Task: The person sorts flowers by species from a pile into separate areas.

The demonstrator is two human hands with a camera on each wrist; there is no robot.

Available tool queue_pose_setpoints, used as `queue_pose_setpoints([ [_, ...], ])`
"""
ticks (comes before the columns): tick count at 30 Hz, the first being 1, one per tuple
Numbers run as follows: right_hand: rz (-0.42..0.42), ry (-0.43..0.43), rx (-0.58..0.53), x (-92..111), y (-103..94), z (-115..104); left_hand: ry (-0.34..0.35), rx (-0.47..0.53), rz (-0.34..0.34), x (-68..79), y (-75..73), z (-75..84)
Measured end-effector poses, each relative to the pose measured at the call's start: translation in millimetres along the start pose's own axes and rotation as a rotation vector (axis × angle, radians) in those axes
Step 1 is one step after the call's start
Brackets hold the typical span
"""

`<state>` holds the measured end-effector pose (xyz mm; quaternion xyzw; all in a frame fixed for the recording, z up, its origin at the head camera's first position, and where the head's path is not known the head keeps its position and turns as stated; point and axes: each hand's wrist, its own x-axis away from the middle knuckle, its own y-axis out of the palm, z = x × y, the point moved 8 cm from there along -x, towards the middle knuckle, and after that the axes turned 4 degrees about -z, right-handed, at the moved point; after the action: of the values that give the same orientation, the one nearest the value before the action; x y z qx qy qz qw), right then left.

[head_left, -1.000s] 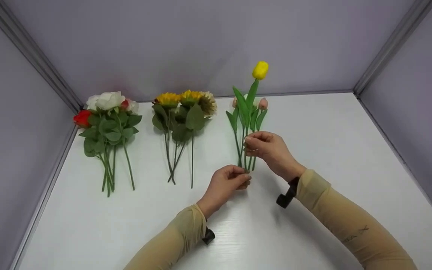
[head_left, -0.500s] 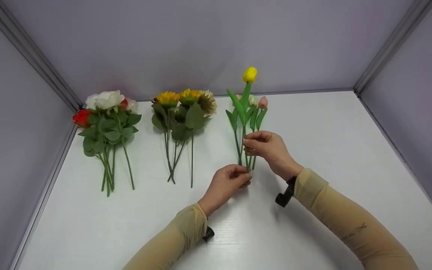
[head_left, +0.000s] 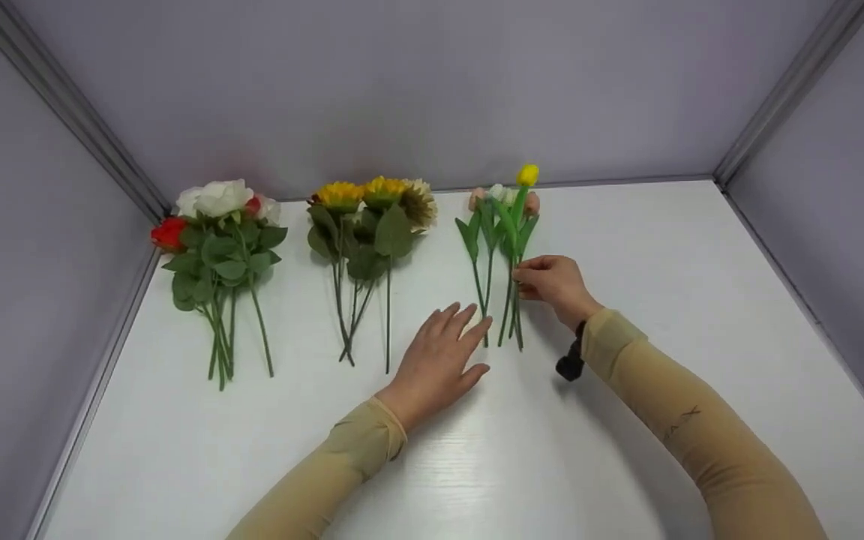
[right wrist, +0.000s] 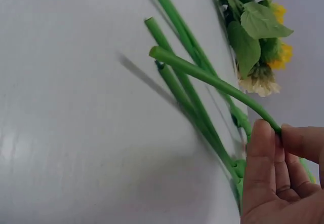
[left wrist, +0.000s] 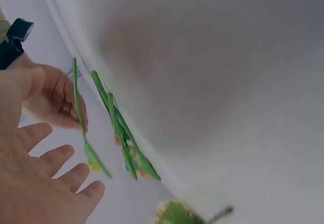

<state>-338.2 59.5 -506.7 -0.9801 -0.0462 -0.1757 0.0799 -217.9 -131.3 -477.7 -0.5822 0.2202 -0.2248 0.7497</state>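
Observation:
Between thumb and fingers my right hand [head_left: 554, 286] pinches the green stem [right wrist: 217, 83] of a yellow tulip [head_left: 527, 175]. In the right wrist view that stem stands off the table, over several other stems. Pink and white tulips [head_left: 477, 199] lie under and to the left of it, leaves overlapping. My left hand [head_left: 436, 367] is spread with fingers apart, palm down over the table, just left of the tulip stem ends. Nothing is in it; in the left wrist view its fingers [left wrist: 55, 158] are extended, apart from the stems.
Sunflowers [head_left: 340, 196] with dark leaves lie mid-table, left of the tulips. Farther left is a bunch of white and red roses [head_left: 223, 199]. Grey panels [head_left: 432, 90] enclose the white table [head_left: 672, 247] at the back and sides.
My left hand has let go of the tulip's stem end, spread its fingers and drawn a little left. My right hand has brought the yellow tulip right and lower, toward the other tulips.

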Motion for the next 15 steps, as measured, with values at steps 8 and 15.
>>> queue_pose_setpoints([
  [8,-0.016,0.057,0.065,-9,0.8,15,-0.067,-0.041,-0.047,-15.1,-6.2,-25.6],
  [15,-0.013,0.046,0.091,-12,2.6,17,-0.061,0.032,-0.062,-12.9,-2.2,-23.0],
])
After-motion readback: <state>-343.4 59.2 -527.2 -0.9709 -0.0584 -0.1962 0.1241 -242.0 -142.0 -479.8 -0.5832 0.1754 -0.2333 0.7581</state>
